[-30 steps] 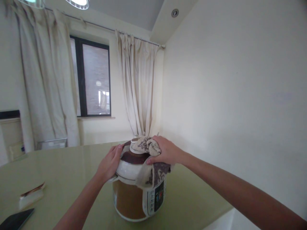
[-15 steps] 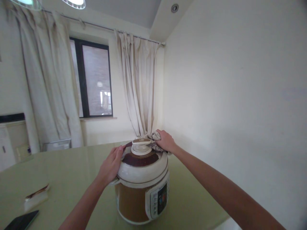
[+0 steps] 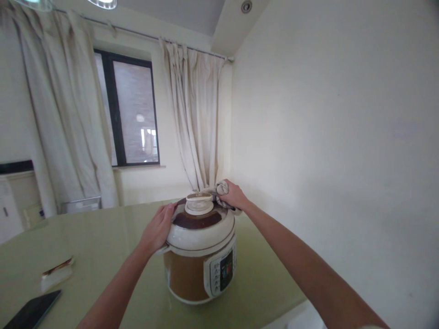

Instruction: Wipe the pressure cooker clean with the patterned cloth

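A white and brown electric pressure cooker (image 3: pixel 188 278) stands on the table, its lid closed and its control panel (image 3: pixel 221 273) turned to the right. My left hand (image 3: pixel 160 228) lies along the left side of the lid, above the side handle, with its fingers stretched over the edge. At the far right of the lid, my right hand (image 3: pixel 233 195) is closed around a crumpled patterned cloth (image 3: pixel 221 188). The cloth presses against the lid behind the lid knob (image 3: pixel 199 204), and part of it is hidden by the fingers.
The pale green table (image 3: pixel 113 246) carries a dark phone-like slab (image 3: pixel 32 310) and a small whitish item with a brown edge (image 3: pixel 57 273) at the left. A white wall (image 3: pixel 325 137) rises close on the right. Curtains (image 3: pixel 199 119) and a window stand behind.
My right hand and the cloth have shifted slightly on the far right of the lid. The view has moved a little, and my left hand keeps its place on the lid.
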`<state>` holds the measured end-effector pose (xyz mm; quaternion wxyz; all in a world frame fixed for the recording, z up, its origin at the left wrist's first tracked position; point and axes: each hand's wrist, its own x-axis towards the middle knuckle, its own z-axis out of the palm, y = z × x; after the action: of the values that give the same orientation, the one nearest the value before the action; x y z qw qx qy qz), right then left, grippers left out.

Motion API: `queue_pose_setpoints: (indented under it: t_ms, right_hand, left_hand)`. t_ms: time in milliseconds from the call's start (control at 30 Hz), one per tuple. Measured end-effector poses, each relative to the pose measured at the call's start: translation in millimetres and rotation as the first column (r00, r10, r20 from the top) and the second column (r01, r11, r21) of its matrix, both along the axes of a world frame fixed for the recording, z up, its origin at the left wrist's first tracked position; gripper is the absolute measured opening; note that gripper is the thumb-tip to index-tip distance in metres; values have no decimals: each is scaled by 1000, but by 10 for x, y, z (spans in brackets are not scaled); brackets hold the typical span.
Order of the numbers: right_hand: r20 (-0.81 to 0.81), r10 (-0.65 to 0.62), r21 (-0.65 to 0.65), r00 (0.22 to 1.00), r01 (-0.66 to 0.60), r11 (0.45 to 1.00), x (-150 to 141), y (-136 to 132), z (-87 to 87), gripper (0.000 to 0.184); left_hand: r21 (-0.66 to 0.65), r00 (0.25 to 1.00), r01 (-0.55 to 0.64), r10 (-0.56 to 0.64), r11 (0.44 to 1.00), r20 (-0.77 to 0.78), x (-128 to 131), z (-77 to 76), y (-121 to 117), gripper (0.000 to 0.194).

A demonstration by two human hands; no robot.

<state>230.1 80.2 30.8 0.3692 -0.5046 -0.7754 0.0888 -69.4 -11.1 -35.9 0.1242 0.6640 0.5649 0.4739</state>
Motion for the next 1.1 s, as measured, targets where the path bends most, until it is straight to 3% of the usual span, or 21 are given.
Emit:
queue_pose_setpoints:
  t_ms: [100, 200, 333, 433, 500, 667, 767, 867, 1000, 1100]
  right_hand:
    - [85, -108, -8, 991, 109, 994, -142, 71, 53, 39]
    - [143, -3, 64, 990, -6, 998, -178, -171, 62, 33]
    - [158, 138, 193, 978, -167, 967, -57, -714, -16, 35]
    - [152, 203, 236, 967, -235, 943, 47, -860, -58, 41]
    - [119, 209, 217, 971, -230, 949, 79, -726, -51, 43]
    - [36, 69, -49, 997, -67, 997, -5, -98, 46, 28]
    - [68, -34, -14, 997, 35, 999, -77, -46, 74, 28]
    - [17, -30, 81, 999, 28, 996, -53, -408, -34, 32]
    - [2, 62, 264, 998, -60, 963, 87, -1184, -449, 53]
    - [76, 112, 297, 991, -130, 946, 160, -1493, -717, 58]
  left_hand:
    - [4, 1000, 13, -13, 1000, -16, 9, 19, 0, 74]
    - [15, 1000, 5, -5, 1000, -21, 15, 31, -1, 75]
    - [1, 1000, -16, 16, 1000, -16, 10, 28, -1, 75]
    - [-1, 1000, -9, 9, 1000, -23, 3, 21, -5, 74]
    - [9, 1000, 1, -1, 1000, -21, 2, 17, -7, 74]
    - [19, 1000, -3, 3, 1000, -6, 4, 8, -9, 70]
    - [20, 1000, -1, 1, 1000, 1, 7, 5, -7, 71]
    - [13, 1000, -10, 10, 1000, 7, 16, 8, -8, 74]
    - [4, 1000, -22, 22, 1000, -7, 26, 14, -12, 75]
    - [17, 1000, -9, 10, 1000, -18, 24, 12, -15, 72]
